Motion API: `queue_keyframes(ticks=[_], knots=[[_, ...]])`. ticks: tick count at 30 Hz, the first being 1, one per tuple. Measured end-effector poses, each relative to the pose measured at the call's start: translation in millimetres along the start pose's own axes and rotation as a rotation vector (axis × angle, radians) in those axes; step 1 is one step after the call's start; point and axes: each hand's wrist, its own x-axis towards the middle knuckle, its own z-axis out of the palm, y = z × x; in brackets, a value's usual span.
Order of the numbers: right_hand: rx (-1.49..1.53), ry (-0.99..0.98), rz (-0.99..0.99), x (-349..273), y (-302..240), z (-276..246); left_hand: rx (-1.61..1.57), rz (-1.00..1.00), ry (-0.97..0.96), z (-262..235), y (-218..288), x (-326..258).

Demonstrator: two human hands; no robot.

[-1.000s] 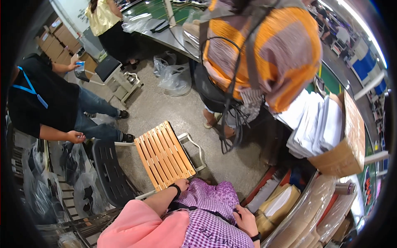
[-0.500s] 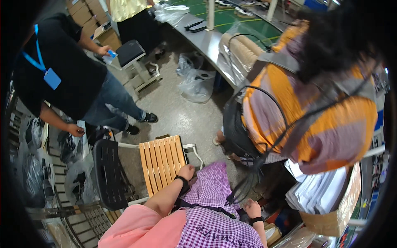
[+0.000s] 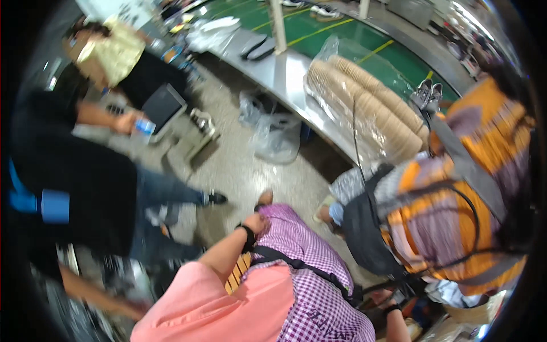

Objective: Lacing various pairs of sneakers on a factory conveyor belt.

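My left hand (image 3: 258, 224), a black band at its wrist, hangs loosely curled beside the purple checked apron (image 3: 305, 232) over my legs. Nothing shows in its fingers. My right hand (image 3: 383, 298) is low at the right of the apron, near a bundle of black cables (image 3: 401, 281); blur and overlap hide its fingers, so whether it touches them I cannot tell. A black strap (image 3: 285, 257) crosses the apron at my waist. Below my left forearm, part of a wooden slatted seat (image 3: 238, 273) shows.
A person in a black shirt (image 3: 80, 182) stands at left, holding a small blue-and-white item (image 3: 145, 126). At right is a person in orange-and-mauve clothing (image 3: 433, 222) with a black bag (image 3: 367, 236). Beyond, a metal-edged bench (image 3: 293, 74) carries wrapped insole stacks (image 3: 364, 108); plastic bags (image 3: 277, 137) lie below.
My view has turned and moved forward, past the slatted seat, now mostly hidden by my arm and body. The orange-clad person appears further right, and the black-shirted person closer. Both my hands stay low.
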Motion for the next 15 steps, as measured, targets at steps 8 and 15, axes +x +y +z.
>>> queue_keyframes(ticks=[8,15], knots=[[-0.093,-0.156,0.652,82,-201,51,-0.161,0.082,0.075,-144,-89,155],[0.694,0.026,0.819,179,-382,8,-0.142,0.223,0.171,-267,-19,198]])
